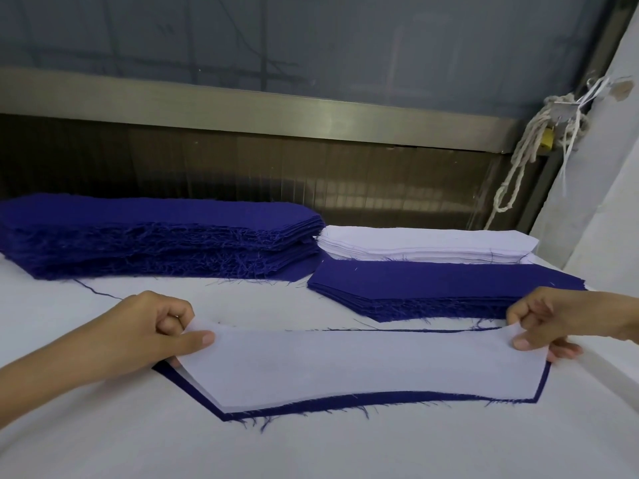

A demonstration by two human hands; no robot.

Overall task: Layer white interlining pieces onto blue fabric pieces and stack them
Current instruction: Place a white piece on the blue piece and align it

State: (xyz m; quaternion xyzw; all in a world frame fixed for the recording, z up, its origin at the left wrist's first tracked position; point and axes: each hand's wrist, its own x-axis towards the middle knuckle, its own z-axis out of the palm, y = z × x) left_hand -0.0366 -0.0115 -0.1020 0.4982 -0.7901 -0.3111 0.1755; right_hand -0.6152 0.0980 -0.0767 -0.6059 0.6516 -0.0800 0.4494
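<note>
While the head view is the only one given, it shows the layering plainly: the white interlining piece (363, 364) lies over a single blue fabric piece (380, 400) on the near part of the worktop (311, 444), with a blue margin showing along its near and left edges and only a thin line at the far edge. The left hand (148, 326) pinches the interlining's left end between the thumb and curled fingers, and the right hand (546, 323) pinches the right end likewise; both ends are lifted slightly. I judge the risk to be skew: if one end is let go first, or if the pull is uneven, the thin sheet may slide off centre or crease. Frayed blue threads could also snag and drag the lower piece. No tray, bin or box is in sight. The supplies lie bare on the worktop: a tall blue stack (155, 233) at far left, a white interlining stack (425, 245) at far right, and a lower blue stack (442, 285) just in front of that.
</note>
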